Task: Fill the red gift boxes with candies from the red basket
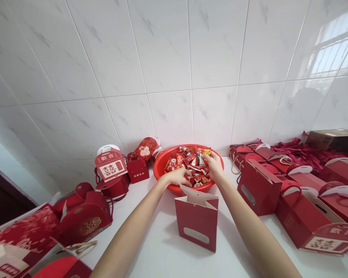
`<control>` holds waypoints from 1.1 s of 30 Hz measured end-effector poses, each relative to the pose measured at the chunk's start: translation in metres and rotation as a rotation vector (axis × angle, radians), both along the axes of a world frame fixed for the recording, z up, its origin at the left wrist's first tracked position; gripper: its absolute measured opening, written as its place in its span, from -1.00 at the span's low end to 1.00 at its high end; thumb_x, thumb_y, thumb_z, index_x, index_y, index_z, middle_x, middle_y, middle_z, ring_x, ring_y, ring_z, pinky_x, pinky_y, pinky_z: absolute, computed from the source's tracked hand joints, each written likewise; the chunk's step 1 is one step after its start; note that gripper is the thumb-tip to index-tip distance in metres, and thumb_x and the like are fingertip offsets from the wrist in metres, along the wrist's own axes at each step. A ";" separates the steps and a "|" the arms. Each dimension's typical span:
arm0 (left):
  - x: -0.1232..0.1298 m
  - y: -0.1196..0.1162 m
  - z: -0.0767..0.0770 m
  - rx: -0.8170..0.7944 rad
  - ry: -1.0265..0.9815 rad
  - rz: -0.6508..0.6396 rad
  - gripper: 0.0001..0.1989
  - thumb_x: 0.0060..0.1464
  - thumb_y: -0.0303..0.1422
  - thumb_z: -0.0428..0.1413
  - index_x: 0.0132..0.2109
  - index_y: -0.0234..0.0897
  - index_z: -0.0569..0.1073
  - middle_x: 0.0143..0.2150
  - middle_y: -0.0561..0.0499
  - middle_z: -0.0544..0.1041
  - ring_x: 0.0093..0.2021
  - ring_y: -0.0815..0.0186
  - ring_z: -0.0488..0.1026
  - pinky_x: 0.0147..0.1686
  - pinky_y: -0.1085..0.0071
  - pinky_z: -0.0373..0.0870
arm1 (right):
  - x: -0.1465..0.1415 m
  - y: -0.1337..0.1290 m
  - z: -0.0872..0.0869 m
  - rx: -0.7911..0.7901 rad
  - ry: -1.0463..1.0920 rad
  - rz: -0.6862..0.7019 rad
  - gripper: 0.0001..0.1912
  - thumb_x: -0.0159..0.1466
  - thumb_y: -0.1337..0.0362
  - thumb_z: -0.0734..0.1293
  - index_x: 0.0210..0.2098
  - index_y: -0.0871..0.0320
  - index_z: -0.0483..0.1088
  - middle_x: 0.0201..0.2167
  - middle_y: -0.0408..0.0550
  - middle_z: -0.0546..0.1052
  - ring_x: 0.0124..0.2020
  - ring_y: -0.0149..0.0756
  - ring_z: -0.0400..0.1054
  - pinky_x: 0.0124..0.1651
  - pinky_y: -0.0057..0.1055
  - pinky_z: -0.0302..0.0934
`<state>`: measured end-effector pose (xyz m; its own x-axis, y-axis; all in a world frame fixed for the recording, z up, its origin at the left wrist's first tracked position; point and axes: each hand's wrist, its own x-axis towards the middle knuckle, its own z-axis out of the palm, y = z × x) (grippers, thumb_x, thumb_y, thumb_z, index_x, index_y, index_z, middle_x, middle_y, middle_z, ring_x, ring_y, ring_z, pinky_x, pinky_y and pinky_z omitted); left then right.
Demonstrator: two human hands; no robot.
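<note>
Forearms (136,227) flank the red bag (197,220), hands (176,176) among wrapped sweets (191,164)

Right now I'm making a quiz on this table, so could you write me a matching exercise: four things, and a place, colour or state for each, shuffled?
1. Basin
2. Bag
3. Left hand
4. Carton

A. brown, far right
B. fingers down among packets
C. standing open-topped in front of the basin
D. red, full of packets

Pairs: 1-D, 2-C, 3-B, 4-A
</note>
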<state>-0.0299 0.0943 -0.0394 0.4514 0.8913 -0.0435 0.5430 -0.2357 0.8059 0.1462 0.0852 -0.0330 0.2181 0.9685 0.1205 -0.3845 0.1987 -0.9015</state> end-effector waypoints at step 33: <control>-0.004 -0.011 0.014 0.125 -0.826 0.326 -0.49 -0.25 -0.34 0.35 -0.07 -0.25 0.45 -0.08 -0.01 0.60 -0.02 0.15 0.56 0.02 0.25 0.47 | -0.003 -0.016 0.009 0.034 -0.148 0.347 -0.70 -0.18 0.23 0.57 -0.46 0.15 0.50 -0.55 -0.14 0.55 -0.51 -0.33 0.38 -0.44 -0.41 0.28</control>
<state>-0.0337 0.0832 -0.0256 0.0196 0.9571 0.2889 -0.1438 -0.2833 0.9482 0.1428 0.0690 -0.0235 -0.1445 0.9766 0.1591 -0.3003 0.1099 -0.9475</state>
